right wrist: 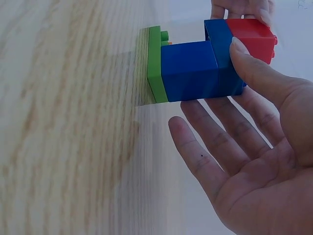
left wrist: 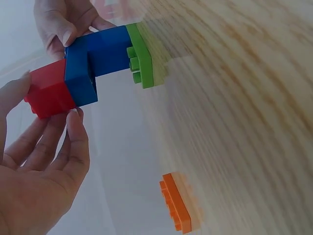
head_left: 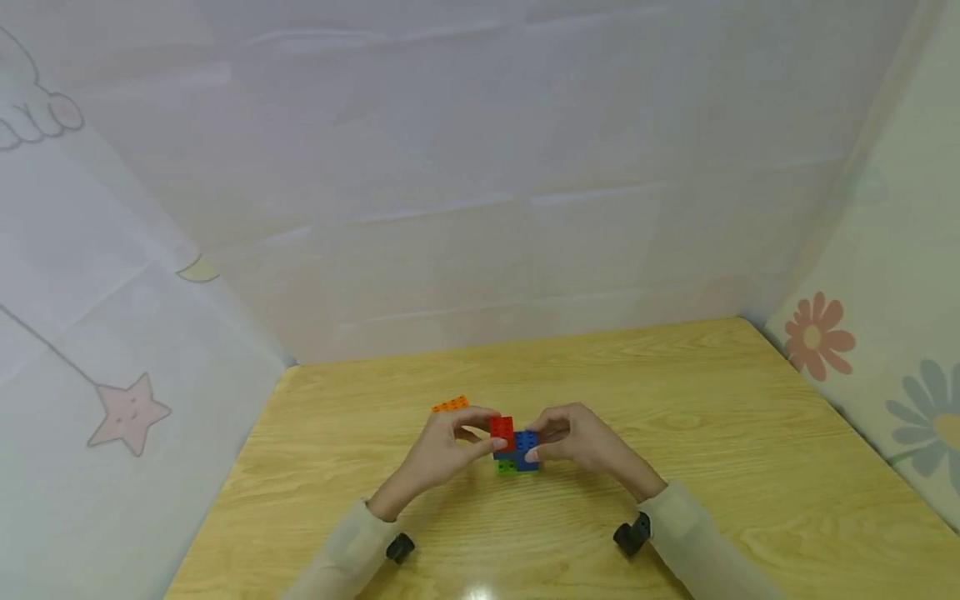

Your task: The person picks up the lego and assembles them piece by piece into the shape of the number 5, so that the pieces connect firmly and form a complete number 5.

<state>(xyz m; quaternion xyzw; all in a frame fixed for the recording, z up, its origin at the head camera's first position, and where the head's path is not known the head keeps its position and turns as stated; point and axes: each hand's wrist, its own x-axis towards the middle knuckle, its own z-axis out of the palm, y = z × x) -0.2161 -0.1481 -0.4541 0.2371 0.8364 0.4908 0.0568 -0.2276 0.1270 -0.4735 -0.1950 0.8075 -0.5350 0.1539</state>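
The left hand point(head_left: 442, 450) is pinching the red brick point(head_left: 501, 427), its thumb pressing the near side and its fingers backing the far side. The right hand point(head_left: 588, 442) is gripping the blue part of the stack, with its thumb resting on the upper blue brick point(right wrist: 221, 41) and its fingers supporting from behind. The red brick is sitting on one end of the upper blue brick, while bare studs are showing at the other end. The upper blue brick is overhanging the lower blue brick point(right wrist: 188, 71) toward the left hand, and the green brick point(right wrist: 154, 68) is forming the base, standing on the surface point(head_left: 675, 392). An orange brick point(head_left: 451, 405) is lying apart, just beyond the left hand.

The step in hand seems to be fitting the red brick onto the blue. Since that end is hanging without support beneath, pushing straight down would be risking tipping the stack or prying the blue bricks apart. The right grip should be bracing both blue bricks firmly, while the left should be lining up the edges and pressing evenly, without twisting.
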